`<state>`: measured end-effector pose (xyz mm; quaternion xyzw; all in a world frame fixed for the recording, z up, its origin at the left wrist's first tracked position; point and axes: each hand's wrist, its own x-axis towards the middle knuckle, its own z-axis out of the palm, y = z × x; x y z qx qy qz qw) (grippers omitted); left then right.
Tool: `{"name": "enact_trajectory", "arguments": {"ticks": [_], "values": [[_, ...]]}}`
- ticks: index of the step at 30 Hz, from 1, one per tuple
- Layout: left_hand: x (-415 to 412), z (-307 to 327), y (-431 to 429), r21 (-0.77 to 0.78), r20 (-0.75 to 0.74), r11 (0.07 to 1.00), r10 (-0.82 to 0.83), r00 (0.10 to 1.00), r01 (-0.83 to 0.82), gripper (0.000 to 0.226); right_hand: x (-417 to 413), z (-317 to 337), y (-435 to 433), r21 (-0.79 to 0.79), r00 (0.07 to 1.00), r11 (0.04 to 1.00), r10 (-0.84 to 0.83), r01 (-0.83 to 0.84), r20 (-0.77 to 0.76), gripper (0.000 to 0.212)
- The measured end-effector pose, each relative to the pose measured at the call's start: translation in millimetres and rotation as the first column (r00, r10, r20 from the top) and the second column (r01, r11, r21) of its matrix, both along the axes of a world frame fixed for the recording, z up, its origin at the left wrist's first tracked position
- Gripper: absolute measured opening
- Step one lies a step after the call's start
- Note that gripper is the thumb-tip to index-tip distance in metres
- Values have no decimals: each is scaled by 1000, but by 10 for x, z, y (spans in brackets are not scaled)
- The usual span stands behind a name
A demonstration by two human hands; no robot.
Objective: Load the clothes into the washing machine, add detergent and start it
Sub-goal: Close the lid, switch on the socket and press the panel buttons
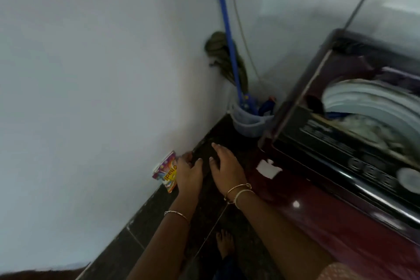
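A colourful detergent packet (165,170) stands on the dark floor against the white wall. My left hand (189,171) is at the packet's right side, fingers curled round its edge. My right hand (226,167) hovers just to the right with fingers spread, holding nothing. The maroon top-loading washing machine (318,216) stands at the right with its lid (391,7) raised. Clothes (368,125) lie in the white drum. The dark control panel (354,161) runs along the machine's front edge.
A grey bucket (247,124) with a blue-handled mop (227,34) stands in the corner beside the machine. A white sticker (268,168) is on the machine's front. My bare foot (225,242) rests on the dark tiled floor between wall and machine.
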<state>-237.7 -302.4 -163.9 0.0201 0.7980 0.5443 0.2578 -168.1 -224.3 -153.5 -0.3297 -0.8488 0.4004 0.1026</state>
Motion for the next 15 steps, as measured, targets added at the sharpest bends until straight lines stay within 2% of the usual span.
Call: {"name": "enact_trajectory", "arguments": {"ticks": [5,11,15], "values": [[487,904,-35,35,-122,988,-142,982,147,40,633,885,-53,90,988,990,-93,105,-127,44],[1002,1703,234,64,-261,955,-263,929,288,28,1301,1595,217,149,933,943,-254,298,-256,30],[1358,2048,615,130,-270,912,-345,899,389,25,1738,1943,613,185,886,890,-353,417,-302,31]]}}
